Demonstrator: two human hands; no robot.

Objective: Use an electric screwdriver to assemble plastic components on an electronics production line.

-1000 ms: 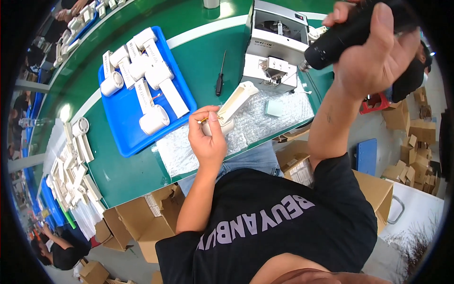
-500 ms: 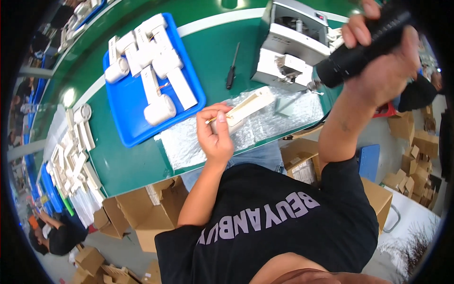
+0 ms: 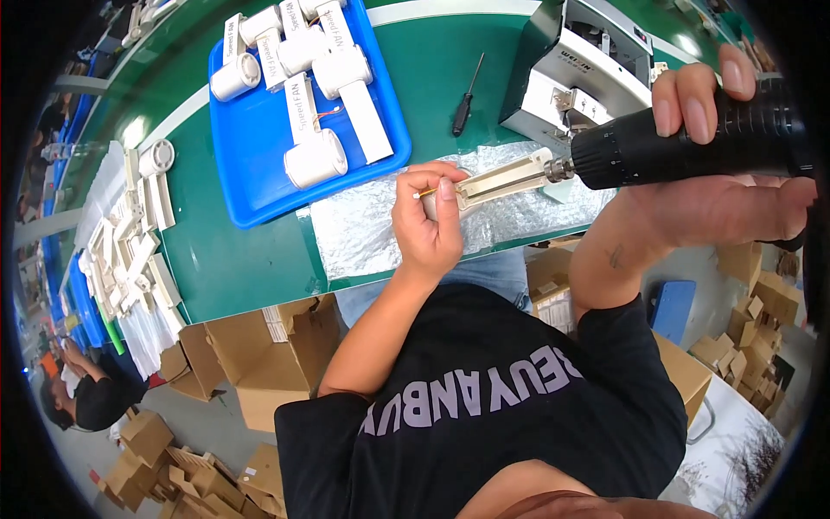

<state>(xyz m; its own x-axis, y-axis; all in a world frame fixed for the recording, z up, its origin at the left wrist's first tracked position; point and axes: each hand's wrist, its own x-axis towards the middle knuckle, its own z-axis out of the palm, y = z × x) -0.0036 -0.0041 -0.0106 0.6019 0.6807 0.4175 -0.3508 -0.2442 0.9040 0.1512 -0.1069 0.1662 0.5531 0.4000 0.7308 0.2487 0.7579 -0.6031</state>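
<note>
My left hand [image 3: 428, 229] is closed round the rounded end of an off-white handheld-fan housing [image 3: 506, 180], thumb on top. The long, hollow handle points right, and thin wires with a small connector [image 3: 417, 195] stick out by my thumb. My right hand [image 3: 722, 208] grips a black electric screwdriver [image 3: 644, 149], held level with its nose to the left. Its metal chuck [image 3: 558, 169] is at the handle's far end, and the long bit runs along the hollow toward my left hand. Whether the tip sits on a screw is hidden.
A blue tray [image 3: 251, 195] of white fan bodies lies at the left, with a loose screwdriver [image 3: 463, 112] beside it. Behind my right hand stands a grey boxy machine [image 3: 571, 73]. Bubble wrap [image 3: 363, 229] covers the table edge; white parts [image 3: 130, 259] are piled far left.
My right hand has brought the electric screwdriver down and levelled it, so its bit now lies inside the housing. The left hand keeps its hold. The whole view has shifted a little.
</note>
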